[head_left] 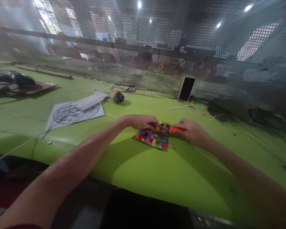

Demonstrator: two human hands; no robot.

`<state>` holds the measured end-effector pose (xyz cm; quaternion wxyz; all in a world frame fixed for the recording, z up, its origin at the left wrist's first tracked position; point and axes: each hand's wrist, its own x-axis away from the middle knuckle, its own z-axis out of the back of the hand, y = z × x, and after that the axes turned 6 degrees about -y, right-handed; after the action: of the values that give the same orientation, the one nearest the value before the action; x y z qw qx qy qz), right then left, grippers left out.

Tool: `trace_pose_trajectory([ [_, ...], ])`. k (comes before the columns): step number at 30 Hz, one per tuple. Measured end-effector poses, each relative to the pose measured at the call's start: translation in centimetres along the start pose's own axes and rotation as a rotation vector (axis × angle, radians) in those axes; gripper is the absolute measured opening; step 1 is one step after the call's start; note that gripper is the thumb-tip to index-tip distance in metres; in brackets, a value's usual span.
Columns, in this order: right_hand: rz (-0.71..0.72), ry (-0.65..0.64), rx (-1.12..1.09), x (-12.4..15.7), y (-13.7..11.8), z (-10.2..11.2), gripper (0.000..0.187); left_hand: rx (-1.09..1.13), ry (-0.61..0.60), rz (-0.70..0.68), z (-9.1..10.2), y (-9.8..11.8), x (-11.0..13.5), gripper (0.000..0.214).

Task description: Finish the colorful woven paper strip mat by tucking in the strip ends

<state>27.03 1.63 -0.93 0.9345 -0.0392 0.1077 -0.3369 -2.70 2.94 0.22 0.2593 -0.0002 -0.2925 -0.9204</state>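
A small woven mat (154, 141) of many-coloured strips lies on the green table, in front of me. My left hand (145, 121) is on its upper left part, with fingers curled and closed at the weave; the exact pinch is partly hidden. From the right, my right hand (189, 130) grips the orange handles of a pair of scissors (175, 129). The metal blades reach left over the mat toward my left fingertips. Whether the blades are apart cannot be made out.
A printed sheet (59, 122) with a white packet (91, 100) on it lies left. Beyond are a dark crumpled ball (118, 97) and a phone (187, 89) leaning on the perforated metal screen (133, 57). Loose strips litter the far edge of the green table (143, 171).
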Motion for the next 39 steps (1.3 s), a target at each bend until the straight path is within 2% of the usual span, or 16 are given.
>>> trace_pose_trajectory([
  [10, -0.029, 0.01, -0.04, -0.1, -0.2, -0.9, 0.05, 0.001, -0.023, -0.003, 0.1, 0.2, 0.1, 0.015],
  [19, -0.079, 0.011, -0.132, 0.0, -1.1, -0.8, 0.043, -0.012, -0.028, -0.038, 0.1, -0.5, -0.1, 0.015],
  [39, -0.123, -0.03, -0.057, -0.1, -1.4, -1.0, 0.05, 0.004, -0.031, -0.027, 0.2, -0.2, 0.2, 0.015],
])
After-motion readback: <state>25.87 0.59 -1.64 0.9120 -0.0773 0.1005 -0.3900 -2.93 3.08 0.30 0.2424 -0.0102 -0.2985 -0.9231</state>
